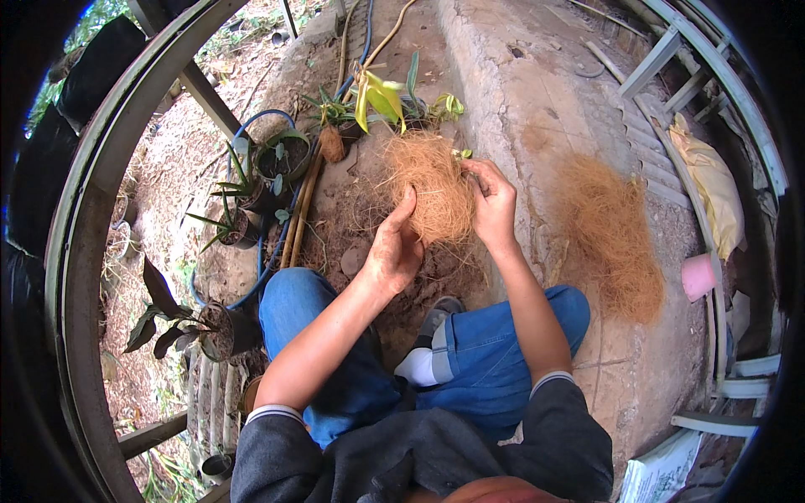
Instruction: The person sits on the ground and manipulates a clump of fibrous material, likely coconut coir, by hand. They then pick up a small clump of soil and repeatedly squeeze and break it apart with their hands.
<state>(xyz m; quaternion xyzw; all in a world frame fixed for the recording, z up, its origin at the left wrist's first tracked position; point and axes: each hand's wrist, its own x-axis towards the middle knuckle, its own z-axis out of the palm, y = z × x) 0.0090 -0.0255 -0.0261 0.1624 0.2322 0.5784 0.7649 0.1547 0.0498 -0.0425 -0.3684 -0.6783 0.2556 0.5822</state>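
A shaggy ball of brown coconut fibre (434, 193) is held up between my two hands over the soil. My left hand (396, 250) grips its lower left side, with the thumb pressed on the front and the fingers partly hidden behind. At its upper right edge, my right hand (493, 201) is closed, thumb and fingers pinching the fibre beside a small green leaf (463, 154). Broad yellow-green leaves (381, 99) rise just beyond the ball; whether their stem comes from inside it is hidden.
Loose coconut fibre (612, 239) lies heaped on the concrete at my right. Potted plants (285, 155) stand at the left beside a blue hose (267, 264) and bamboo poles (303, 205). Farther right are a pink pot (698, 277) and a yellowish sack (711, 189).
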